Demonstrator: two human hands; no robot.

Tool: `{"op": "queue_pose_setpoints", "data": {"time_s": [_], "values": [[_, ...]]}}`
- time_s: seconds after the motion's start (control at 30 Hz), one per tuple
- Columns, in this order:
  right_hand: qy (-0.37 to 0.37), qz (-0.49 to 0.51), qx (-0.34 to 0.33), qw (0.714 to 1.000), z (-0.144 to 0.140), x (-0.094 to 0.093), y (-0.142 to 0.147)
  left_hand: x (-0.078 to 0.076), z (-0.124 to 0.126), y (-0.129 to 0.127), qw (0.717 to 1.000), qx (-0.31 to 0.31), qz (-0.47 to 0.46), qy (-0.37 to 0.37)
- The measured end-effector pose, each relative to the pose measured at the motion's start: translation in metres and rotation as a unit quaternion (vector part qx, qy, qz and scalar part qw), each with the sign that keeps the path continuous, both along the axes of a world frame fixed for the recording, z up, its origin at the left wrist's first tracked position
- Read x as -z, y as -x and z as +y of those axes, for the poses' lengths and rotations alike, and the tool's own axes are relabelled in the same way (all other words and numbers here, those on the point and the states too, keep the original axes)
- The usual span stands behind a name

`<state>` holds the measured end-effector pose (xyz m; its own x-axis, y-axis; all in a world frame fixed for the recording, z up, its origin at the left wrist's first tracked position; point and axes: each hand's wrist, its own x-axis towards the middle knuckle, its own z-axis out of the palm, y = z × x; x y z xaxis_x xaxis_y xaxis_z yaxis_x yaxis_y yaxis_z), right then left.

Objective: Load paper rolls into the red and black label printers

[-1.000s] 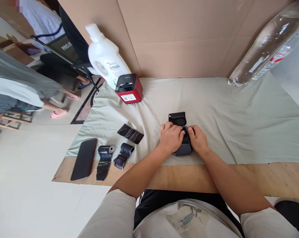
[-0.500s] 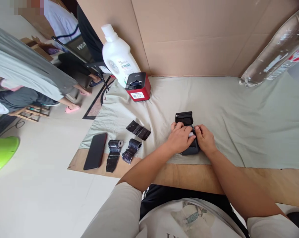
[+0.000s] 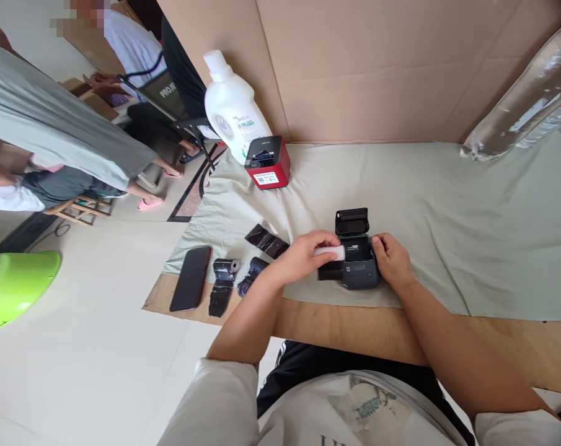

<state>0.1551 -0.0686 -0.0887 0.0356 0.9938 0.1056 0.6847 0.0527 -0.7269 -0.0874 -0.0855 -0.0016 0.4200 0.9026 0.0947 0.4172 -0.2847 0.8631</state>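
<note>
A small white paper roll (image 3: 331, 252) is gripped in my left hand (image 3: 303, 254), just off the left side of a dark portable printer (image 3: 361, 275). Below the roll a black strip (image 3: 330, 271) reaches down beside the printer; whether it joins the roll is hard to see. The printer's lid (image 3: 352, 222) stands open toward the back, and its compartment shows. My right hand (image 3: 392, 257) is closed on the printer's right edge, thumb on top. Left of my left hand lie a flat black strip (image 3: 265, 240) and two partly unrolled black rolls (image 3: 224, 275) (image 3: 253, 272).
A black phone (image 3: 190, 279) lies at the table's left edge. Behind are a red box-shaped device (image 3: 268, 167) and a white detergent bottle (image 3: 236, 111), near a cardboard wall (image 3: 364, 74). Wrapped bottles (image 3: 517, 99) lie back right. Other people are at the left, near a green stool (image 3: 20, 288).
My left hand has moved left from over the printer, with the white roll now out beside it. The open compartment has come into view. My right hand stays at the printer's right side.
</note>
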Motion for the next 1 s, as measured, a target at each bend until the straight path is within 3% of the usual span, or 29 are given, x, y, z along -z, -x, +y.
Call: {"op": "queue_pose_setpoints", "data": {"time_s": [0.17, 0.3, 0.4, 0.53, 0.6, 0.7, 0.77, 0.8, 0.87, 0.93, 0.97, 1.0], "values": [[0.007, -0.004, 0.003, 1.0, 0.0, -0.001, 0.001, 0.006, -0.026, 0.068, 0.971, -0.039, 0.221, 0.081], [0.008, -0.012, 0.005, 1.0, 0.0, 0.0, 0.001, 0.015, -0.041, 0.106, 0.962, -0.072, 0.262, 0.014], [0.005, -0.014, 0.004, 1.0, 0.0, 0.001, 0.0, 0.017, -0.046, 0.126, 0.946, -0.109, 0.304, -0.026], [0.004, -0.016, 0.006, 1.0, 0.001, 0.002, -0.001, 0.018, -0.049, 0.137, 0.908, -0.11, 0.404, 0.026], [0.007, -0.017, 0.006, 1.0, 0.002, 0.002, 0.0, 0.015, -0.049, 0.139, 0.902, -0.119, 0.413, 0.041], [0.018, -0.014, 0.006, 1.0, 0.002, 0.0, 0.0, -0.003, -0.049, 0.14, 0.918, -0.151, 0.363, 0.045], [0.028, -0.008, 0.003, 1.0, 0.001, -0.002, 0.001, -0.021, -0.048, 0.137, 0.948, -0.146, 0.28, 0.049], [0.033, -0.006, 0.001, 0.999, 0.001, -0.002, 0.001, -0.03, -0.048, 0.133, 0.967, -0.115, 0.22, 0.058], [0.039, -0.001, -0.003, 0.999, 0.001, -0.004, 0.002, -0.041, -0.044, 0.114, 0.993, 0.008, 0.078, 0.088], [0.042, 0.003, -0.003, 0.999, 0.001, -0.005, 0.002, -0.039, -0.037, 0.081, 0.987, 0.119, -0.041, 0.104], [0.041, 0.005, -0.002, 0.999, 0.001, -0.005, 0.002, -0.034, -0.032, 0.06, 0.983, 0.138, -0.068, 0.099], [0.041, 0.006, -0.002, 0.999, 0.001, -0.005, 0.002, -0.026, -0.026, 0.037, 0.988, 0.108, -0.077, 0.075]]}}
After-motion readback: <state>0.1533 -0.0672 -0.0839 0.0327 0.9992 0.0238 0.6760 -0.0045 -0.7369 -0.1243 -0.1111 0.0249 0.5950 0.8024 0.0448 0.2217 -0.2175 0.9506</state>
